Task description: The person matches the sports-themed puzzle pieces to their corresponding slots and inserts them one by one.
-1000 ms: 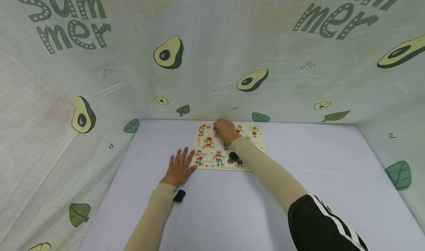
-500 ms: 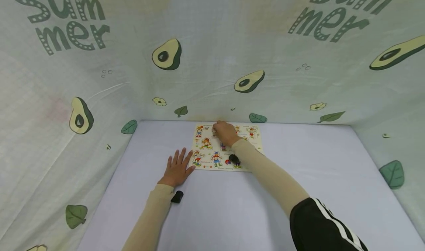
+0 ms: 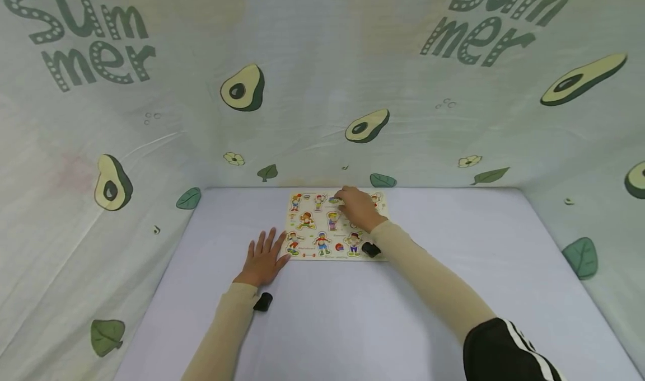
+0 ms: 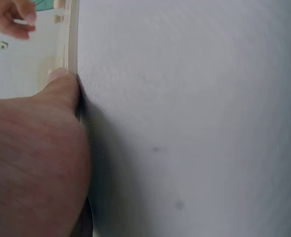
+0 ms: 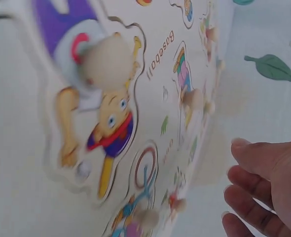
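A cream wooden peg puzzle board (image 3: pixel 308 240) with rows of cartoon sports figures lies at the table's far edge. My left hand (image 3: pixel 260 263) rests flat with spread fingers at its left side; in the left wrist view the thumb (image 4: pixel 61 91) touches the board's edge. Over the upper middle of the board hovers my right hand (image 3: pixel 359 206). The right wrist view shows that hand's thumb and fingers apart, with nothing between them. Round knobs stand up from the pieces there, among them a baseball player piece (image 5: pixel 113 116) sitting in its outline. My right hand hides some top-row figures in the head view.
A white table (image 3: pixel 322 319) bears the board. Behind it and at the sides hangs a pale cloth (image 3: pixel 302 90) printed with avocados and leaves. Black wrist cameras sit on both sleeves.
My right hand has moved right across the board, away from a top-row figure that it covered and that now shows in place. The left hand stays at the board's edge. The head view has shifted slightly.
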`<state>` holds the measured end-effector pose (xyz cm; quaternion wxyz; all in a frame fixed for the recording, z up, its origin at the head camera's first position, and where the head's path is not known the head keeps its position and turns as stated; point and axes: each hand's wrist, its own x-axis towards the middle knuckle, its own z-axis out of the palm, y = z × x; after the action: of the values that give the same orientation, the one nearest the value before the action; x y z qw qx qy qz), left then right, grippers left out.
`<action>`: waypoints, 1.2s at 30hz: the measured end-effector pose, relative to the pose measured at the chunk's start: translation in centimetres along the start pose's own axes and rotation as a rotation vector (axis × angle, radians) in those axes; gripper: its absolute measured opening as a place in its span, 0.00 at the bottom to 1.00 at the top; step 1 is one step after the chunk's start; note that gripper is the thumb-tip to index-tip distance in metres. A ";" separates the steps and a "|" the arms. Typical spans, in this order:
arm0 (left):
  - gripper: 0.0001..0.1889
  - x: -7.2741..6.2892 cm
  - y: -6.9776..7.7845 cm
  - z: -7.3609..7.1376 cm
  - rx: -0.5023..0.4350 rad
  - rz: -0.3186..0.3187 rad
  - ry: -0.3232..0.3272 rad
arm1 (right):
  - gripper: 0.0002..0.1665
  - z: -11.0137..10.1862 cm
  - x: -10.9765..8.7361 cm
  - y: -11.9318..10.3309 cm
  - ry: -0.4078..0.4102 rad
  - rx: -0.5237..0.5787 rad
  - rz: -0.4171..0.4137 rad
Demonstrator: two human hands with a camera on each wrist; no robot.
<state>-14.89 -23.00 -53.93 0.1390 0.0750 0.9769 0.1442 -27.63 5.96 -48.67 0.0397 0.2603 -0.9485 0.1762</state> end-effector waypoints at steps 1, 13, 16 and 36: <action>0.38 0.0 0.0 0.0 0.001 0.000 -0.001 | 0.17 -0.3 -0.5 0.2 0.007 0.000 0.003; 0.38 0.0 -0.2 0.1 -0.010 0.016 0.004 | 0.19 -3.4 -6.2 3.2 0.102 0.065 0.075; 0.38 0.0 -0.1 0.0 -0.013 0.017 -0.001 | 0.19 -4.0 -7.6 4.0 0.124 0.060 0.100; 0.37 -0.4 0.2 0.0 -0.018 0.025 0.013 | 0.16 -6.3 -17.0 10.6 0.250 0.013 0.236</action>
<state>-14.50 -22.90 -53.73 0.1313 0.0850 0.9755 0.1549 -18.46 24.85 -48.98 0.1349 0.1236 -0.9589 0.2167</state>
